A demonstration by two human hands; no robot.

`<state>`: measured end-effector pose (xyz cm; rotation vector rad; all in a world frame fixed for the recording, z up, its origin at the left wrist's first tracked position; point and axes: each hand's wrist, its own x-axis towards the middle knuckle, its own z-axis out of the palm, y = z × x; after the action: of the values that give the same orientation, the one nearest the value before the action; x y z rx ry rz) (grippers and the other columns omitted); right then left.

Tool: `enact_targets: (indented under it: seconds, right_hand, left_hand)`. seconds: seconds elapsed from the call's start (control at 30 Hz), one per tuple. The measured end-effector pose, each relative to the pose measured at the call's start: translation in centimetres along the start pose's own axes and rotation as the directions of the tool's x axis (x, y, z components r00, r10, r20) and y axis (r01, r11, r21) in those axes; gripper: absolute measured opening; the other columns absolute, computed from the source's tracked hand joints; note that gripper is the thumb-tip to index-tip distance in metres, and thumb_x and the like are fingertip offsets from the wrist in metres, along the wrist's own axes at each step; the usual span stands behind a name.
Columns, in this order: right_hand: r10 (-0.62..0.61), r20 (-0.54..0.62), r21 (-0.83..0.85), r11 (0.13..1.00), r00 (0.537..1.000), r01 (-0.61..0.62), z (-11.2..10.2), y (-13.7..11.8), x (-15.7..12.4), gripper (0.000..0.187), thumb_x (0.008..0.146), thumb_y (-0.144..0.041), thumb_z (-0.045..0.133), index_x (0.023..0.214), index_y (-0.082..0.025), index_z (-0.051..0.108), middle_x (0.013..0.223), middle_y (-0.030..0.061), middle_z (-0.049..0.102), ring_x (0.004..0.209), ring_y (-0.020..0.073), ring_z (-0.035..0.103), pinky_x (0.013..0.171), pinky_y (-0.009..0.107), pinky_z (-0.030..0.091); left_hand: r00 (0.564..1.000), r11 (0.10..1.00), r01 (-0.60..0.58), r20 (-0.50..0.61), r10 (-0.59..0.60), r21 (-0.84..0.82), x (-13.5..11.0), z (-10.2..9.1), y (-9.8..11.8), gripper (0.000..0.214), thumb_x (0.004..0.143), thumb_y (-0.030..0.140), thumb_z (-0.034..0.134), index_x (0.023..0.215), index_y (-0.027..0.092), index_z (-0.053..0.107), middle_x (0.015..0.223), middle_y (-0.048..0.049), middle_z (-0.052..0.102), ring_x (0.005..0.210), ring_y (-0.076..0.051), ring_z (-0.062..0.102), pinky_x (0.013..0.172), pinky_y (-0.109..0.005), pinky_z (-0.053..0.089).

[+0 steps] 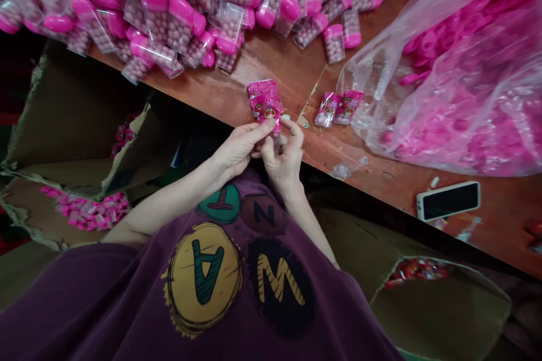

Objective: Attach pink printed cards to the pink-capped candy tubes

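Observation:
Both my hands meet at the near edge of a reddish wooden table (pixel 279 62). My left hand (pixel 239 146) and my right hand (pixel 285 155) pinch the lower end of a small stack of pink printed labels (pixel 265 101), which stands up between the fingertips. Two more pink labels (pixel 337 107) lie flat on the table a little to the right. A big heap of clear candy tubes with pink caps (pixel 186 5) fills the far left of the table.
A clear plastic bag of pink caps (pixel 461 62) lies at the right. A white phone (pixel 447 200) rests near the table's front edge. Open cardboard boxes stand below: one at the left with pink items (pixel 87 208), one at the right with red items (pixel 417 271).

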<state>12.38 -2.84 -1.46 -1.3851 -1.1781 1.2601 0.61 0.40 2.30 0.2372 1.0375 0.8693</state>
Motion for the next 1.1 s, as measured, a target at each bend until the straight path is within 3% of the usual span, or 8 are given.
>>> enact_targets:
  seconds: [0.17,0.3,0.43,0.6,0.77,0.87,0.97,1.1]
  right_hand:
    - [0.111,0.073,0.26,0.957,0.991,-0.126,-0.2,-1.3,0.4,0.051,0.097,-0.059,0.07,0.133,-0.036,0.042,0.074,-0.0077,0.058,0.057,0.0126,0.057,0.051,0.025,0.05]
    - [0.162,0.099,0.294,0.938,0.982,-0.185,-0.5,-2.0,0.7,0.05,0.096,-0.06,0.071,0.13,-0.034,0.045,0.074,-0.008,0.059,0.054,0.0102,0.053,0.042,0.02,0.037]
    - [0.026,0.073,0.177,0.983,0.997,-0.039,-0.6,-1.1,0.5,0.049,0.098,-0.056,0.071,0.132,-0.032,0.044,0.075,-0.0089,0.064,0.061,0.0106,0.064,0.058,0.025,0.053]
    - [-0.13,0.041,-0.026,0.991,0.991,0.131,-0.4,-0.1,0.4,0.047,0.097,-0.052,0.073,0.128,-0.029,0.047,0.076,-0.0076,0.07,0.06,0.0118,0.068,0.06,0.027,0.054]
    - [0.036,0.122,0.266,0.962,0.992,-0.068,0.2,-1.0,0.5,0.051,0.094,-0.057,0.077,0.12,-0.031,0.042,0.069,-0.0121,0.065,0.054,0.0082,0.062,0.054,0.021,0.05]
    - [0.112,0.137,0.336,0.929,0.984,-0.152,0.4,-1.3,0.7,0.05,0.094,-0.058,0.076,0.116,-0.031,0.041,0.068,-0.0125,0.063,0.05,0.0072,0.058,0.046,0.018,0.042]
    - [0.041,0.108,0.26,0.963,0.993,-0.068,0.3,-0.9,0.9,0.043,0.098,-0.052,0.072,0.12,-0.03,0.042,0.067,-0.0129,0.062,0.05,0.0077,0.058,0.049,0.021,0.045]
    - [-0.107,0.049,-0.063,0.992,0.993,0.11,-0.1,-0.2,1.0,0.039,0.099,-0.041,0.07,0.128,-0.029,0.046,0.072,-0.009,0.068,0.058,0.0117,0.065,0.059,0.028,0.053]
  left_hand:
    - [0.999,0.999,-0.015,0.051,0.013,0.047,-0.2,-0.7,-0.2,0.046,0.087,0.049,0.088,0.069,0.014,0.064,0.06,0.003,0.056,0.051,-0.004,0.048,0.047,-0.019,0.03]
    - [0.991,0.997,-0.035,0.133,0.026,0.065,-0.1,-1.3,0.0,0.04,0.086,0.047,0.088,0.075,0.013,0.069,0.068,-0.0005,0.063,0.056,-0.005,0.053,0.049,-0.019,0.032]
    - [0.995,0.994,-0.095,0.034,0.093,0.052,0.2,-1.1,0.1,0.05,0.081,0.057,0.091,0.073,0.014,0.067,0.063,0.0025,0.058,0.052,-0.004,0.047,0.047,-0.019,0.028]
    - [0.996,0.996,-0.088,0.026,0.087,0.026,0.7,-1.2,0.1,0.049,0.069,0.052,0.099,0.074,0.012,0.072,0.061,0.0018,0.061,0.049,-0.002,0.044,0.047,-0.018,0.028]
    - [0.992,0.997,-0.076,0.103,0.076,-0.004,0.9,-1.8,0.3,0.043,0.079,0.044,0.094,0.067,0.012,0.068,0.056,0.0025,0.055,0.048,-0.003,0.042,0.048,-0.019,0.03]
    - [0.99,0.998,-0.055,0.131,0.055,-0.01,0.8,-2.0,0.3,0.039,0.081,0.041,0.092,0.071,0.012,0.069,0.059,0.0026,0.056,0.049,-0.004,0.045,0.049,-0.019,0.031]
    - [0.994,0.998,-0.054,0.091,0.052,0.026,0.6,-2.0,0.4,0.036,0.079,0.041,0.094,0.077,0.012,0.073,0.062,0.0021,0.059,0.05,-0.003,0.045,0.048,-0.019,0.028]
    - [0.999,0.998,-0.038,0.006,0.038,0.048,0.4,-1.6,0.5,0.033,0.082,0.039,0.093,0.076,0.012,0.074,0.06,0.0025,0.058,0.049,-0.002,0.039,0.047,-0.02,0.022]
